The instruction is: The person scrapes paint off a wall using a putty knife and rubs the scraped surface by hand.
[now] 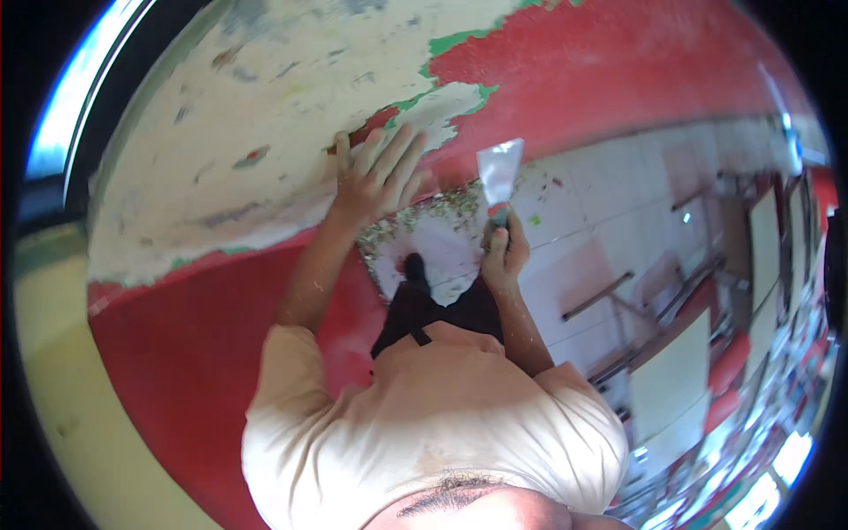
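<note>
My right hand (505,255) grips the handle of a paint scraper (499,173), its broad metal blade pointing up and standing apart from the wall. Fingers spread, my left hand (379,173) is at the wall beside a strip of loose or peeled paint; whether the palm touches the surface is hard to tell. Across the wall, red paint (596,73) meets a stripped cream area (311,99) along a ragged edge. Thin green paint (464,41) shows along that edge. A small red and green patch (252,157) remains within the cream part.
Paint chips (457,202) litter the tiled floor (563,205) along the wall's foot. Tables (676,384) and red chairs (729,364) stand on the right. A yellow wall section (59,371) borders the left, below a bright window (79,86).
</note>
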`<state>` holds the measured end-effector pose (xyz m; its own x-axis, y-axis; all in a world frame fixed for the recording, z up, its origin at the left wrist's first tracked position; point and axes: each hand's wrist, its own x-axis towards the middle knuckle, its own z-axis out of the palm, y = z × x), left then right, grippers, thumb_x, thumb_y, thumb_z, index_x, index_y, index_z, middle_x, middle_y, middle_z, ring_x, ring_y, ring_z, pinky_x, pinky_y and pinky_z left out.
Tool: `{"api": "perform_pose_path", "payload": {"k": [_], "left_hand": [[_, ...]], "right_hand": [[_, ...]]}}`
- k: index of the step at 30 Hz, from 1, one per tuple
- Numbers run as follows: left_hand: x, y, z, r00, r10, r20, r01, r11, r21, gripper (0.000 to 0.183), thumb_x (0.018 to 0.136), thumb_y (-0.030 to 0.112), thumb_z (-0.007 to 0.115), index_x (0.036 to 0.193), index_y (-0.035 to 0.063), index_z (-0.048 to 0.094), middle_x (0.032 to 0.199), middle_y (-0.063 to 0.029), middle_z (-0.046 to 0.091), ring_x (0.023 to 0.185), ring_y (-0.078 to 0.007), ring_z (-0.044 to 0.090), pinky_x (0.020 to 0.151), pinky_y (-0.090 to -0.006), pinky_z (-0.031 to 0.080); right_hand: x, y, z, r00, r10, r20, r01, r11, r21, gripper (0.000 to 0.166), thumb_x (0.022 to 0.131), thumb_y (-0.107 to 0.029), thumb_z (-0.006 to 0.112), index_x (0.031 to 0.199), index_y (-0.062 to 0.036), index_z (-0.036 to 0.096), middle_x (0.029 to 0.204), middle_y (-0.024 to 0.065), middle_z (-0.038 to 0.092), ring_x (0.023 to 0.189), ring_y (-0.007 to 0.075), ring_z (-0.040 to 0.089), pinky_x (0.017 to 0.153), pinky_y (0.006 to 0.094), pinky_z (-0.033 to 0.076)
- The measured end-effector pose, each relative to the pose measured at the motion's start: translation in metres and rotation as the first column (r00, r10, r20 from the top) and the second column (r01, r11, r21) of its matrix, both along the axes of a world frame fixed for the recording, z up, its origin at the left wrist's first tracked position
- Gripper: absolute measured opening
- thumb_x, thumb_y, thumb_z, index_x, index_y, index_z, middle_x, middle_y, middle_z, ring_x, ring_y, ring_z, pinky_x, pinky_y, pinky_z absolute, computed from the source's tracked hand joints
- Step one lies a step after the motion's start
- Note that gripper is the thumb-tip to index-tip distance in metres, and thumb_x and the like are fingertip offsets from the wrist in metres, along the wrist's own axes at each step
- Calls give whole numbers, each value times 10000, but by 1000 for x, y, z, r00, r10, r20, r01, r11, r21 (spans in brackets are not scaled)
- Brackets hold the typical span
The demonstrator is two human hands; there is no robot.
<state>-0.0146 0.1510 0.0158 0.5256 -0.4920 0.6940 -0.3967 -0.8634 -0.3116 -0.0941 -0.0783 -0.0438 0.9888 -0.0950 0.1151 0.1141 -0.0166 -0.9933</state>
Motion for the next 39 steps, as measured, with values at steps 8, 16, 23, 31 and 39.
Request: {"api": "perform_pose_path", "payload": {"k": [8,16,23,31,39], "left_hand": [[37,-66,-39,851,524,20,-470,779,-414,428,854,420,528,1172,139,584,1313,-59,475,1271,-297,325,1042,-618,149],[10,-176,-71,773,-586,246,-208,-599,-774,489,943,397,431,1190,-15,523,1254,-180,512,1193,-328,476,1007,-493,363],[15,-137,16,815,-565,130,-268,-566,-780,473,936,365,491,1120,-69,527,961,-206,643,754,-262,662,654,-349,554],[23,-131,7,926,-338,170,-83,-621,-780,382,952,319,476,994,-56,540,773,-180,655,518,-168,602,472,-275,514],[27,-127,-7,876,-460,146,-141,-534,-834,465,956,426,412,1002,-24,520,700,-119,611,464,-123,507,431,-250,423]], "right_hand": [[35,-115,39,983,131,129,-111,982,-150,218,967,-167,388,1107,0,405,790,109,578,544,110,502,478,233,427],[57,-66,53,878,473,-77,-469,814,-341,414,935,-62,396,1339,-7,327,764,85,596,536,105,553,476,247,452],[82,-21,51,851,523,36,-454,770,-447,497,873,-5,460,1359,19,362,751,169,601,578,211,597,543,322,471],[90,6,24,833,423,356,-201,832,-517,426,805,51,501,1228,11,533,829,201,630,631,269,624,574,319,485],[87,11,15,846,383,370,-164,848,-504,410,802,56,495,1205,8,552,917,225,638,735,312,657,635,353,509]]}}
